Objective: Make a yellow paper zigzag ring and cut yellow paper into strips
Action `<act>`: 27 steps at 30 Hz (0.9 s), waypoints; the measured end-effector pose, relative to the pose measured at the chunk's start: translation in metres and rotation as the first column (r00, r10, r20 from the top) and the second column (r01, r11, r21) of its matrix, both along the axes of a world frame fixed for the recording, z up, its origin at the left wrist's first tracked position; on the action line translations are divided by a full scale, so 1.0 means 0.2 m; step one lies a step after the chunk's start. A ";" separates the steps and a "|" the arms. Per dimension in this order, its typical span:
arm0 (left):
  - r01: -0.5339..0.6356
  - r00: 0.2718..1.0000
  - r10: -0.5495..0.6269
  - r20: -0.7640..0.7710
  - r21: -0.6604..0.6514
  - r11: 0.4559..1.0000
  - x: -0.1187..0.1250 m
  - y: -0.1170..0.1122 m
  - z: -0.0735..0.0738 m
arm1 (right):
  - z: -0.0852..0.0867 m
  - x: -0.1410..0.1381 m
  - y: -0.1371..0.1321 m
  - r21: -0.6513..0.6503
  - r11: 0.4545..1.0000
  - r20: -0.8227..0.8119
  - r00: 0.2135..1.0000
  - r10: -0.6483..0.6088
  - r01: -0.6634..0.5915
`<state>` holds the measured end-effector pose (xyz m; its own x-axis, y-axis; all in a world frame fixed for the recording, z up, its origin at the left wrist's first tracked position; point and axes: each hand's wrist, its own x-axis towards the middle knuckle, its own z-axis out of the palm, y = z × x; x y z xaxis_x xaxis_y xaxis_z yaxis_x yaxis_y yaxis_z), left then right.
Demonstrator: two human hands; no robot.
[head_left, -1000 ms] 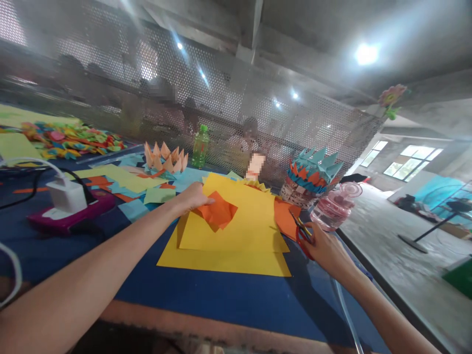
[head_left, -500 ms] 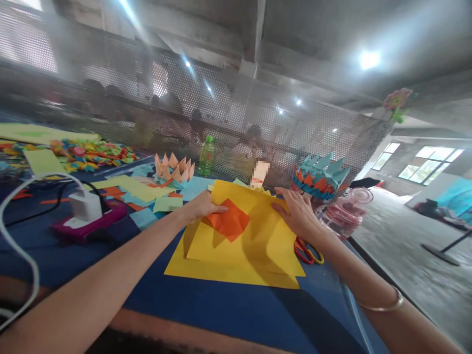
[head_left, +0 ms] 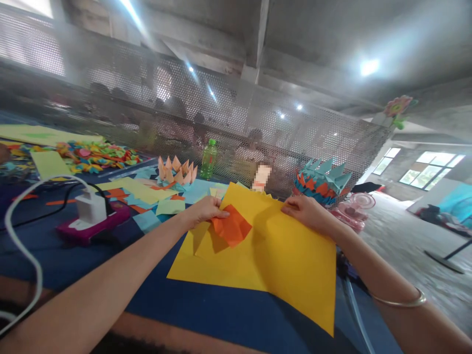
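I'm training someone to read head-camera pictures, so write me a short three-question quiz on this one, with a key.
1. True or false: the left hand holds orange paper.

2. Which thing does the right hand touch?
A) the white plug
B) the yellow paper
C) the power strip

3. What colour is the cap on the standing bottle?

Key: 1 true; 2 B; 3 green.
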<state>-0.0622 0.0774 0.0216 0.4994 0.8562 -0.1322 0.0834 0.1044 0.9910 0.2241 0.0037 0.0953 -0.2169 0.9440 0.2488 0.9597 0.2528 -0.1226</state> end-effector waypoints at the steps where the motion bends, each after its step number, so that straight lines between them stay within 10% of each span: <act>1: 0.012 1.000 -0.012 -0.024 -0.003 1.000 0.01 0.00 -0.01 | -0.03 0.03 0.00 -0.007 1.000 -0.011 1.000 -0.001 0.001; 11: 0.074 0.989 -0.041 0.145 -0.233 0.970 0.05 -0.04 -0.04 | -0.30 0.19 -0.10 -0.050 0.997 -0.348 0.935 -0.071 0.057; 18: -0.037 0.981 0.059 0.186 -0.120 0.992 0.09 -0.06 -0.06 | -0.32 0.03 -0.15 0.346 0.932 -0.151 0.987 -0.057 0.107; 27: 0.060 0.975 -0.038 0.220 -0.093 0.994 0.12 -0.11 -0.06 | -0.34 -0.35 -0.19 -0.168 0.984 -0.331 0.944 0.007 -0.066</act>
